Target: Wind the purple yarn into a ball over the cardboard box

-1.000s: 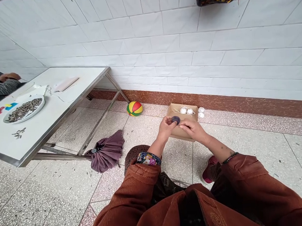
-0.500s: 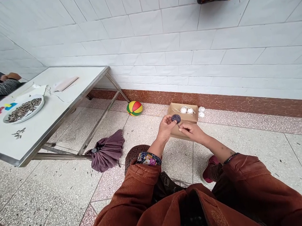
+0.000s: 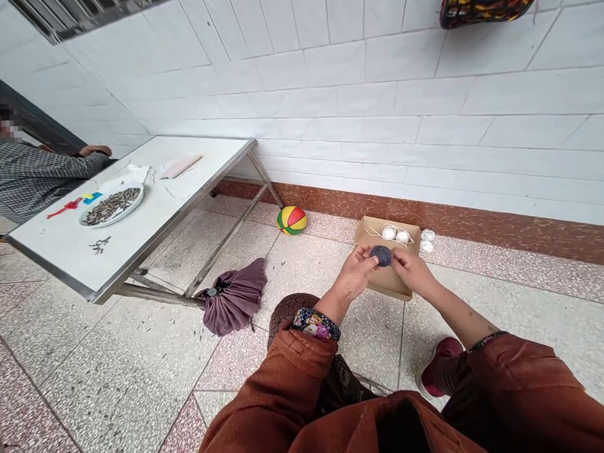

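Observation:
A small dark grey ball of yarn (image 3: pixel 381 255) is pinched between the thumb and fingers of my left hand (image 3: pixel 357 272). My right hand (image 3: pixel 413 270) is closed at the ball's right side, its thumb and fingertips pressed together on the yarn; the strand itself is hard to make out. Both hands hover over an open cardboard box (image 3: pixel 390 284). Inside that box, near its back, sit two white balls of yarn (image 3: pixel 395 233) with loose strands. More white balls (image 3: pixel 427 240) rest on the floor just right of the box.
Against the wall stands a multicoloured ball (image 3: pixel 292 220). Left of me is a metal-framed table (image 3: pixel 156 226) bearing a plate of seeds (image 3: pixel 113 207). A folded purple umbrella (image 3: pixel 235 299) leans by its leg. Another person (image 3: pixel 34 168) sits beyond the table.
My right hand has come in from below the yarn ball to its right side, and the dark strand between them no longer shows. The view has shifted left, bringing the seated person into sight.

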A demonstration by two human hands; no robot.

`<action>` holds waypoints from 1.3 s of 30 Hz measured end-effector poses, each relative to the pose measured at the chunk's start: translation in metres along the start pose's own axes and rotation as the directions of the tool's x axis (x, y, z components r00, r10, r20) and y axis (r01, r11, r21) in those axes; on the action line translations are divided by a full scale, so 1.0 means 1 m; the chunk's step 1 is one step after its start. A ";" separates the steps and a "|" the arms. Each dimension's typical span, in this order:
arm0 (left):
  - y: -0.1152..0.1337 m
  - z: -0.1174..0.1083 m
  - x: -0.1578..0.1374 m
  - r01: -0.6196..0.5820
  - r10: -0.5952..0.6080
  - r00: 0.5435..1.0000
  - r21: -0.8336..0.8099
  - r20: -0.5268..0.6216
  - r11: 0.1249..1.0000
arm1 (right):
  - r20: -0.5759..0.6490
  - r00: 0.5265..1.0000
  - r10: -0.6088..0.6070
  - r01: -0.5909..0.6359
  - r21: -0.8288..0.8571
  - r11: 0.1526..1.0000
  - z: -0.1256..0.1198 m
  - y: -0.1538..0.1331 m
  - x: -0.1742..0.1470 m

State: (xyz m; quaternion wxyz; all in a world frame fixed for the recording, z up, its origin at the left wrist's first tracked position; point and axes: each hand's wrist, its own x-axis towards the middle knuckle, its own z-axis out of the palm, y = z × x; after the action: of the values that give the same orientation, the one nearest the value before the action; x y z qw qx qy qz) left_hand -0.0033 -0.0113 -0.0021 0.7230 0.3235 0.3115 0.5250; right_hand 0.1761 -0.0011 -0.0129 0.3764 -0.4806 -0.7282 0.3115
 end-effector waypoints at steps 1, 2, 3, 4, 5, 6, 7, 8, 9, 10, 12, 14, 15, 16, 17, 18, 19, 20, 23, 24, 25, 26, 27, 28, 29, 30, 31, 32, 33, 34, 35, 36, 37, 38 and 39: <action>0.000 -0.001 0.002 -0.012 0.012 0.999 -0.006 -0.043 1.000 | 0.044 0.998 -0.033 0.034 -0.023 0.999 0.001 -0.002 -0.004; -0.001 -0.002 0.004 -0.026 0.027 0.996 0.013 -0.089 1.000 | 0.090 0.993 -0.073 0.077 -0.037 0.996 0.002 -0.006 -0.007; -0.002 -0.003 0.006 -0.039 0.046 0.990 0.056 -0.132 0.998 | 0.129 0.985 -0.113 0.119 -0.040 0.992 0.002 -0.010 -0.009; -0.002 -0.004 0.008 -0.046 0.066 0.984 0.119 -0.165 0.992 | 0.159 0.976 -0.147 0.154 -0.034 0.987 0.001 -0.015 -0.011; -0.003 -0.004 0.009 -0.048 0.085 0.979 0.195 -0.183 0.980 | 0.176 0.969 -0.171 0.177 -0.024 0.984 -0.001 -0.020 -0.011; -0.003 -0.005 0.009 -0.045 0.098 0.978 0.272 -0.185 0.961 | 0.182 0.966 -0.184 0.189 -0.014 0.982 -0.004 -0.024 -0.011; -0.003 -0.005 0.009 -0.036 0.100 0.980 0.341 -0.170 0.939 | 0.181 0.965 -0.189 0.194 -0.006 0.981 -0.007 -0.027 -0.010; -0.003 -0.005 0.008 -0.026 0.091 0.985 0.398 -0.146 0.917 | 0.171 0.966 -0.192 0.195 0.000 0.981 -0.011 -0.029 -0.008; -0.003 -0.005 0.007 -0.017 0.077 0.990 0.443 -0.118 0.896 | 0.154 0.969 -0.192 0.193 0.007 0.981 -0.014 -0.031 -0.006; -0.003 -0.004 0.005 -0.009 0.060 0.994 0.480 -0.090 0.877 | 0.134 0.972 -0.192 0.191 0.017 0.981 -0.018 -0.031 -0.003; -0.003 -0.003 0.002 0.010 0.006 1.000 0.526 -0.028 0.850 | 0.089 0.978 -0.187 0.185 0.038 0.982 -0.022 -0.029 0.002; -0.004 -0.002 -0.001 0.031 -0.058 0.998 0.526 0.035 0.850 | 0.045 0.986 -0.158 0.156 0.048 0.987 -0.023 -0.024 0.007; -0.004 -0.002 -0.003 0.040 -0.086 0.994 0.499 0.068 0.866 | 0.025 0.991 -0.130 0.128 0.053 0.990 -0.022 -0.021 0.008; -0.004 -0.002 -0.004 0.049 -0.107 0.989 0.458 0.102 0.887 | 0.007 0.996 -0.091 0.090 0.063 0.994 -0.021 -0.018 0.009; -0.004 -0.002 -0.005 0.055 -0.119 0.984 0.412 0.132 0.909 | -0.007 0.999 -0.043 0.043 0.078 0.996 -0.019 -0.015 0.009; -0.003 -0.002 -0.006 0.061 -0.126 0.979 0.365 0.158 0.929 | -0.015 1.000 0.009 -0.007 0.096 0.995 -0.016 -0.012 0.009; -0.002 -0.001 -0.006 0.068 -0.131 0.975 0.320 0.179 0.945 | -0.015 0.998 0.055 -0.053 0.111 0.992 -0.014 -0.010 0.008; 0.000 0.000 -0.007 0.075 -0.132 0.972 0.281 0.192 0.957 | -0.012 0.996 0.092 -0.090 0.118 0.989 -0.012 -0.008 0.007; 0.003 0.003 -0.007 0.077 -0.111 0.974 0.171 0.198 0.982 | 0.003 0.991 0.135 -0.135 0.075 0.988 -0.009 -0.005 0.004; 0.004 0.004 -0.007 0.071 -0.097 0.977 0.138 0.191 0.988 | 0.014 0.991 0.135 -0.136 0.055 0.989 -0.009 -0.005 0.002; 0.004 0.004 -0.006 0.063 -0.082 0.981 0.113 0.177 0.992 | 0.028 0.991 0.131 -0.132 0.037 0.991 -0.009 -0.005 0.001; 0.004 0.004 -0.005 0.052 -0.067 0.986 0.098 0.155 0.994 | 0.045 0.992 0.120 -0.121 0.023 0.992 -0.009 -0.006 -0.001; 0.004 0.004 -0.004 0.039 -0.051 0.991 0.095 0.126 0.995 | 0.064 0.993 0.101 -0.102 0.011 0.995 -0.010 -0.007 -0.002; 0.003 0.003 -0.003 0.020 -0.030 0.996 0.106 0.088 0.994 | 0.084 0.994 0.075 -0.076 0.003 0.997 -0.011 -0.009 -0.004; 0.003 0.001 -0.001 -0.004 -0.002 0.999 0.137 0.046 0.991 | 0.107 0.993 0.046 -0.046 0.000 0.999 -0.012 -0.012 -0.006; 0.003 0.000 0.000 -0.031 0.030 1.000 0.186 0.006 0.982 | 0.136 0.991 0.017 -0.018 0.005 1.000 -0.014 -0.015 -0.008; 0.002 -0.001 0.001 -0.056 0.064 0.998 0.252 -0.024 0.966 | 0.168 0.986 -0.006 0.003 0.019 1.000 -0.015 -0.019 -0.010; 0.001 -0.003 0.002 -0.076 0.095 0.994 0.328 -0.045 0.942 | 0.199 0.980 -0.021 0.012 0.043 0.999 -0.017 -0.023 -0.012; 0.001 -0.004 0.003 -0.089 0.121 0.991 0.404 -0.052 0.910 | 0.223 0.975 -0.025 0.009 0.076 0.997 -0.019 -0.027 -0.013; 0.000 -0.004 0.003 -0.096 0.133 0.990 0.471 -0.044 0.877 | 0.232 0.972 -0.022 -0.005 0.116 0.993 -0.021 -0.030 -0.013; -0.002 -0.004 0.003 -0.101 0.135 0.990 0.522 -0.027 0.847 | 0.222 0.975 -0.013 -0.023 0.161 0.987 -0.023 -0.033 -0.013; -0.003 -0.003 0.003 -0.109 0.126 0.992 0.553 0.007 0.826 | 0.195 0.981 0.002 -0.043 0.208 0.977 -0.025 -0.034 -0.011; -0.005 -0.003 0.002 -0.114 0.101 0.993 0.568 0.054 0.815 | 0.157 0.987 0.022 -0.062 0.254 0.965 -0.027 -0.034 -0.008; -0.007 -0.002 0.001 -0.114 0.065 0.992 0.570 0.105 0.814 | 0.118 0.992 0.046 -0.079 0.292 0.953 -0.028 -0.033 -0.004; -0.008 0.000 0.000 -0.105 0.022 0.988 0.559 0.155 0.822 | 0.083 0.994 0.071 -0.094 0.317 0.944 -0.029 -0.030 0.000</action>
State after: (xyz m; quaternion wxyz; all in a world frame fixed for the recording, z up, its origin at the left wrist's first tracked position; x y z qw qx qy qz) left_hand 0.0009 -0.0133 -0.0087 0.5970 0.5696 0.3900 0.4088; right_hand 0.1872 -0.0088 0.0268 0.4100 -0.4320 -0.6601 0.4577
